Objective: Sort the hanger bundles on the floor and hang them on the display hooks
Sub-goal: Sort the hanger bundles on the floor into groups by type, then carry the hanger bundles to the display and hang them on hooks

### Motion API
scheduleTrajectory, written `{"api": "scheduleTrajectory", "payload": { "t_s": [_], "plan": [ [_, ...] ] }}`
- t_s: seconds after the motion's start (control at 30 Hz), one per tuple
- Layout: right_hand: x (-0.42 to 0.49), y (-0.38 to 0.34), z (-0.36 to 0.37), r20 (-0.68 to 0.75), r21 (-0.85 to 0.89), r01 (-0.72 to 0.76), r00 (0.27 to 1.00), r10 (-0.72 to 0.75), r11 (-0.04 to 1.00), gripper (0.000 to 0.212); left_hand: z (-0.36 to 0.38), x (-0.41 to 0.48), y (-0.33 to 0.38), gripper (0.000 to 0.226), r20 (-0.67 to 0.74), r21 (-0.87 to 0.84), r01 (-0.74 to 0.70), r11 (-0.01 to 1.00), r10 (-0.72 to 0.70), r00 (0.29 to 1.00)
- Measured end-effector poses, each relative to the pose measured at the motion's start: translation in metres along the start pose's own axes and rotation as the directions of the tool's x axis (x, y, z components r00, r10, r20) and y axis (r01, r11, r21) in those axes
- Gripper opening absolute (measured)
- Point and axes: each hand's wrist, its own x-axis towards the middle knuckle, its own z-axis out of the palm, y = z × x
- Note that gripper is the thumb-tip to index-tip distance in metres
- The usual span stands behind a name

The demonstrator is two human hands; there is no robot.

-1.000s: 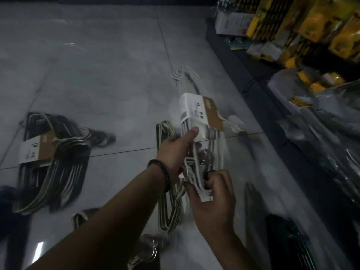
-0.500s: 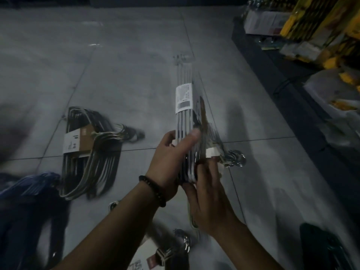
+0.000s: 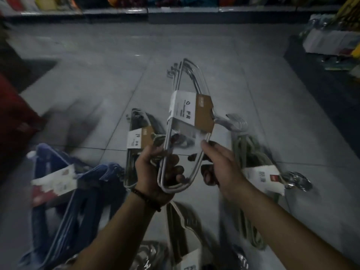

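I hold a bundle of white hangers with a white-and-brown paper band above the grey tiled floor. My left hand grips its lower end with fingers curled round the bars. My right hand holds the bundle's right side near the bottom. On the floor lie other bundles: a blue one at left, a dark one with a banded label behind my left hand, a grey-green one at right with chrome hooks, and a beige one between my forearms.
Shelves with packaged goods run along the far side. A dark shelf base with boxes stands at right. A red object sits at the left edge. Bare floor lies beyond the bundles.
The view has swung toward the far shelves. The white bundle has turned so its label faces me. My right hand has shifted from its lower front to its right side.
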Motion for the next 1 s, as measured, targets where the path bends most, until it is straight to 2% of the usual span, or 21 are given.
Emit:
{"api": "scheduleTrajectory", "payload": {
  "t_s": [0.1, 0.2, 0.27, 0.3, 0.37, 0.43, 0.53, 0.63, 0.7, 0.8, 0.9, 1.0],
  "plan": [
    [0.027, -0.005, 0.045, -0.031, -0.154, -0.001, 1.0, -0.004, 0.988, 0.028, -0.027, -0.005, 0.024, 0.044, -0.097, 0.0, -0.032, 0.999, 0.032, 0.995],
    [0.054, 0.003, 0.083, -0.059, -0.303, 0.044, 0.996, -0.065, 0.952, 0.022, -0.052, -0.002, 0.055, 0.038, -0.302, 0.272, 0.02, 0.962, 0.065, 0.951],
    [0.076, 0.01, 0.102, -0.079, -0.387, 0.087, 0.989, -0.127, 0.918, 0.029, -0.071, 0.002, 0.072, 0.03, -0.431, 0.521, 0.046, 0.852, 0.217, 0.876],
    [0.086, 0.013, 0.112, -0.089, -0.419, 0.079, 0.988, -0.128, 0.904, 0.033, -0.08, 0.003, 0.078, 0.027, -0.453, 0.627, 0.052, 0.777, 0.31, 0.836],
    [0.104, 0.02, 0.131, -0.088, -0.458, 0.06, 0.99, -0.112, 0.887, 0.029, -0.098, 0.004, 0.082, 0.03, -0.411, 0.796, 0.075, 0.601, 0.445, 0.796],
    [0.117, 0.028, 0.149, -0.087, -0.506, 0.062, 0.989, -0.122, 0.86, 0.024, -0.115, 0.003, 0.08, 0.046, -0.373, 0.888, 0.144, 0.437, 0.499, 0.782],
    [0.127, 0.045, 0.176, -0.053, -0.557, 0.055, 0.993, -0.101, 0.829, 0.025, -0.138, 0.004, 0.072, 0.047, -0.436, 0.897, 0.312, 0.313, 0.504, 0.746],
    [0.129, 0.066, 0.192, -0.068, -0.589, 0.024, 0.994, -0.079, 0.808, 0.025, -0.156, 0.007, 0.061, 0.03, -0.494, 0.863, 0.462, 0.203, 0.527, 0.691],
    [0.128, 0.071, 0.193, -0.108, -0.642, -0.006, 0.991, -0.083, 0.767, 0.026, -0.162, 0.01, 0.057, 0.023, -0.477, 0.863, 0.483, 0.149, 0.557, 0.68],
    [0.135, 0.078, 0.183, -0.14, -0.711, -0.094, 0.99, -0.01, 0.697, 0.03, -0.169, 0.018, 0.055, 0.025, -0.461, 0.867, 0.489, 0.091, 0.516, 0.722],
    [0.139, 0.08, 0.164, -0.027, -0.691, -0.089, 0.995, 0.098, 0.718, 0.033, -0.185, 0.03, 0.046, 0.021, -0.49, 0.846, 0.533, 0.019, 0.421, 0.763],
    [0.126, 0.068, 0.136, 0.174, -0.755, 0.098, 0.983, 0.055, 0.649, 0.035, -0.178, 0.025, 0.045, 0.027, -0.48, 0.842, 0.539, 0.014, 0.475, 0.738]
  ]
}}
